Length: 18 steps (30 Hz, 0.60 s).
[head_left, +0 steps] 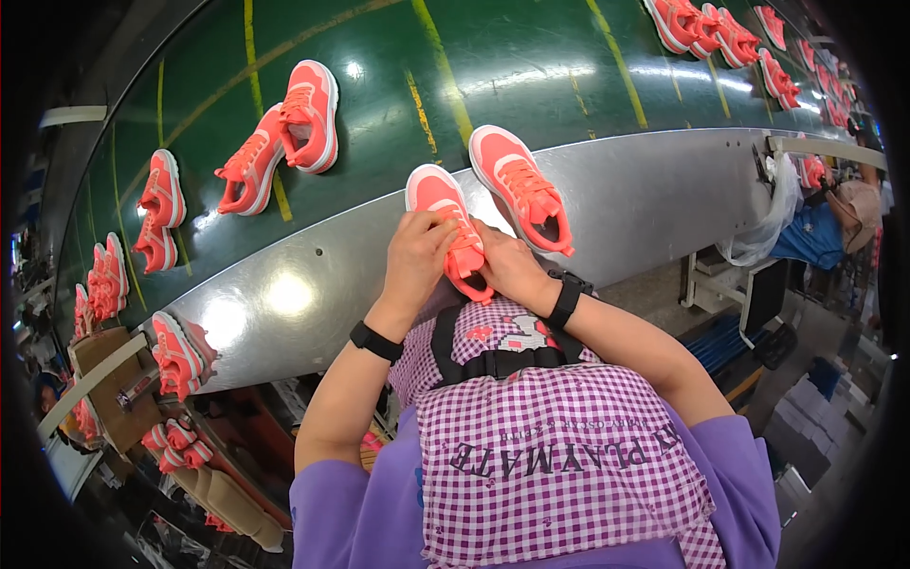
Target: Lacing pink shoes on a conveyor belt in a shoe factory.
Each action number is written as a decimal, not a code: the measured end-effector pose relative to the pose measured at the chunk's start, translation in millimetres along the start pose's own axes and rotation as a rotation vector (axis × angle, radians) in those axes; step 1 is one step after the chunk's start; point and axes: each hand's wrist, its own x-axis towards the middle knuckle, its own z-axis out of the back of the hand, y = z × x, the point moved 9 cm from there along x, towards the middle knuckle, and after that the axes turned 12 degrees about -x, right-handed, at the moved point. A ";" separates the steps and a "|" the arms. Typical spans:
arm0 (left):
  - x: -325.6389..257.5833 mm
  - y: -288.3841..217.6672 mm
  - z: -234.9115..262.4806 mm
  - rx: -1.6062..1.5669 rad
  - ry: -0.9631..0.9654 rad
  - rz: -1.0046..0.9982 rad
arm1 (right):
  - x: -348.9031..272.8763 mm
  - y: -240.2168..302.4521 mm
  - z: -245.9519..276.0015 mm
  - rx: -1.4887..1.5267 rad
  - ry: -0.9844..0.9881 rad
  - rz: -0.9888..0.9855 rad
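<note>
Between my two hands sits a coral-pink sneaker (438,191) with a white sole, its toe pointing away from me over the edge of the green belt. My left hand (414,254) is closed on the shoe's left side, fingers at the orange laces. On the other side my right hand (515,266) grips near the collar and tongue; part of its fingers is hidden behind the shoe. Just right of it, a matching sneaker (517,180) rests across the metal ledge and the belt's edge, touched by neither hand.
Green conveyor belt (379,114) with yellow lines runs beyond the metal ledge (654,190). A pair of sneakers (308,119) lies on it, with more at far left and upper right. Another shoe (177,356) stands at the ledge's left end. A co-worker (834,223) sits at right near a plastic bag (779,204).
</note>
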 end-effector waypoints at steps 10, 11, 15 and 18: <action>28.6 37.9 -21.0 -0.129 0.525 0.483 | -0.8 2.7 -5.9 0.018 0.024 -0.011; 31.1 39.3 -21.3 -0.129 0.526 0.480 | -0.3 2.4 -6.2 0.016 0.021 -0.012; 26.6 49.1 -28.4 -0.177 0.651 0.464 | -0.7 7.7 -3.8 0.016 -0.012 0.007; 18.2 56.6 -29.1 -0.533 0.721 0.601 | 0.8 12.6 -0.4 0.024 -0.009 0.006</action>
